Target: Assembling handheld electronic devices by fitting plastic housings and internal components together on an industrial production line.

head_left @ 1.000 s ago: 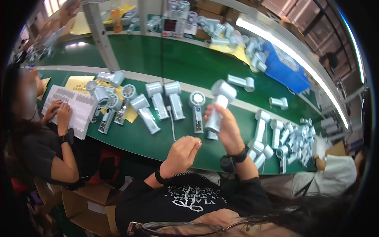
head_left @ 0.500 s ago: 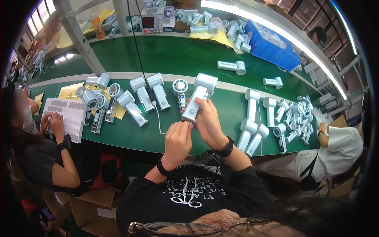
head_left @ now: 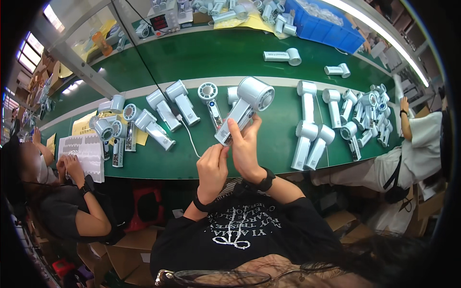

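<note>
A light blue handheld fan point(head_left: 253, 93) with a round head is gripped at its handle by my right hand point(head_left: 247, 152). The head points up and to the right, above the green bench. My left hand point(head_left: 212, 165) is closed in a pinch at the lower end of that handle; what sits between its fingertips is hidden. A thin white cable point(head_left: 190, 136) runs from the fans on the left down to near my left hand. Just behind stands another fan point(head_left: 208, 92) with its inner parts exposed, and part of one more point(head_left: 232, 95) shows behind the held fan.
Several fans point(head_left: 165, 109) lie to the left, more point(head_left: 307, 137) to the right. Beyond the rail are two fans point(head_left: 282, 56), point(head_left: 338, 71) and a blue bin point(head_left: 326, 29). A co-worker's hands rest by a paper sheet point(head_left: 82, 151); another person point(head_left: 422, 139) stands at right.
The held fan has turned, so its round grille now shows on the right. My view has shifted slightly. The left hand stays pinched at the handle's lower end.
</note>
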Available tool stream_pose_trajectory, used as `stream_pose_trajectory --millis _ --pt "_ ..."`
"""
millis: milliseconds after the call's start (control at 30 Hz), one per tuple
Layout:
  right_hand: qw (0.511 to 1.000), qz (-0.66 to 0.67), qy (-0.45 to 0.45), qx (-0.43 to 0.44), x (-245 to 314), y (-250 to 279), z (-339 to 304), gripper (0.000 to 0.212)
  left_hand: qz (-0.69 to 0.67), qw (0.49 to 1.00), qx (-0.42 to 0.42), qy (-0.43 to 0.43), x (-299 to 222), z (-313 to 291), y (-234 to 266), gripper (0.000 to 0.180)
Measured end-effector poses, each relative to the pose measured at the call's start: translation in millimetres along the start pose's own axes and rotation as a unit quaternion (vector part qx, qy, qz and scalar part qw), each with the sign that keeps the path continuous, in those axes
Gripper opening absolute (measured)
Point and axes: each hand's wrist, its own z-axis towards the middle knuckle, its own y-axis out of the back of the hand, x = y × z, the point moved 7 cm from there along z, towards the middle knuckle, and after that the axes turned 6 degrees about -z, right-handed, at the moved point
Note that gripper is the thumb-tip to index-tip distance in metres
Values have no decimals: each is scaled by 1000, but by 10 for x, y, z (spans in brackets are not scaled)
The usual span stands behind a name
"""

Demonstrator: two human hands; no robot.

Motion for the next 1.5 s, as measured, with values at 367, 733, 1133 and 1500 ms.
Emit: stream_pose_trajectory --millis 367,733,1133,1500 --pt "975 182 -113 66 172 240 -49 40 48 989 -21 -141 -451 11 48 18" --pt "999 1 0 38 119 337 -212 68 -53 995 33 -80 -158 -31 59 16" --pt "825 -201 528 24 1279 561 -391 95 -450 886 110 27 300 -341 130 30" --pt "784 -337 494 167 1414 803 -835 79 -410 873 230 125 355 -532 115 29"
